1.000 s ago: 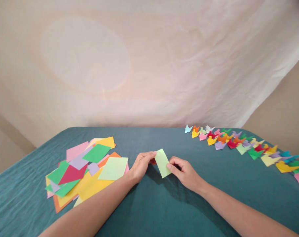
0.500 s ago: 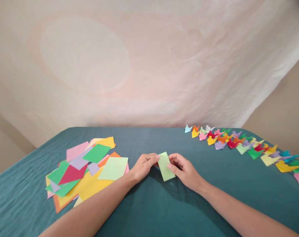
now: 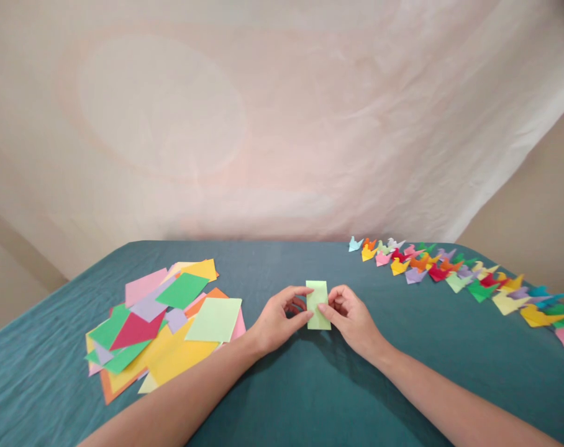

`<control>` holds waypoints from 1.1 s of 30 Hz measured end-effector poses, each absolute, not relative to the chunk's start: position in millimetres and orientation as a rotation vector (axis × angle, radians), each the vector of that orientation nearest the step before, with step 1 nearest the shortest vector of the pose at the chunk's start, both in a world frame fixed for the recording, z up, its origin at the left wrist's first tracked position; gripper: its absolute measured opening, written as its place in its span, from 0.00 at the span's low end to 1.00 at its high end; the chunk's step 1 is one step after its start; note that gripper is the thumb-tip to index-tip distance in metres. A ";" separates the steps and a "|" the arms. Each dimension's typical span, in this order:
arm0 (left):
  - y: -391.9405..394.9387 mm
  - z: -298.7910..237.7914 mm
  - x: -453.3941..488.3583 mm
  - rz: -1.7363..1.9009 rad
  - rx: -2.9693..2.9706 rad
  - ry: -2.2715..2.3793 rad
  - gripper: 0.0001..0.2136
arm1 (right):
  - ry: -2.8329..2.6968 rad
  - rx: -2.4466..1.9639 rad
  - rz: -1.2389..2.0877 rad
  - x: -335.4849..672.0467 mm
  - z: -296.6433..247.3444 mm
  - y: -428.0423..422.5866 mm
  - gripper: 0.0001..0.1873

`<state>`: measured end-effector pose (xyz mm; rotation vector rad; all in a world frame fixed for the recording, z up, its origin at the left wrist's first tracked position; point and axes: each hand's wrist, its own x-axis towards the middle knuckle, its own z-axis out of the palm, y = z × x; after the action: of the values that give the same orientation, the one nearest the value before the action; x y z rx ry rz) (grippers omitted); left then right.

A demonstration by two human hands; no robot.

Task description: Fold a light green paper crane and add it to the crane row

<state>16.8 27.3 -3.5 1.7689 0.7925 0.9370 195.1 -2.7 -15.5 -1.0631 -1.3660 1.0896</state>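
Note:
A small light green paper (image 3: 317, 301), folded to a narrow rectangle, stands nearly upright between my two hands above the cloth. My right hand (image 3: 354, 316) pinches it from the right, thumb on the front face and curled fingers behind or beside the edge. At the left edge, my left hand (image 3: 281, 315) holds the paper with the index fingertip near the top corner and the thumb lower down. A gap shows between that thumb and index finger, and the other fingers are curled.
A loose pile of coloured paper sheets (image 3: 182, 357) lies to the left, partly behind my left forearm. Rows of small folded paper birds (image 3: 458, 280) run diagonally along the right side. The table has a dark teal cloth (image 3: 282, 397); a pale curtain (image 3: 282, 124) hangs behind.
The light green paper has turned from tilted to nearly upright and looks narrower. My left hand has shifted its grip, its index finger and thumb now further apart along the left edge.

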 end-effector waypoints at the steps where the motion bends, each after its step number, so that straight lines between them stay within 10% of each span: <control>1: 27.0 -3.9 17.0 0.934 1.774 0.800 0.17 | -1.375 -1.058 1.096 194.4 -15.7 -3.2 0.12; 33: 35.1 -4.4 10.9 0.858 1.508 0.678 0.17 | -1.427 -1.011 1.096 199.3 -7.5 -6.4 0.08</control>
<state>10.9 35.1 -4.4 1.5083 0.6780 0.8578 199.3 -6.4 -7.5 -1.0106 -1.4272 1.0956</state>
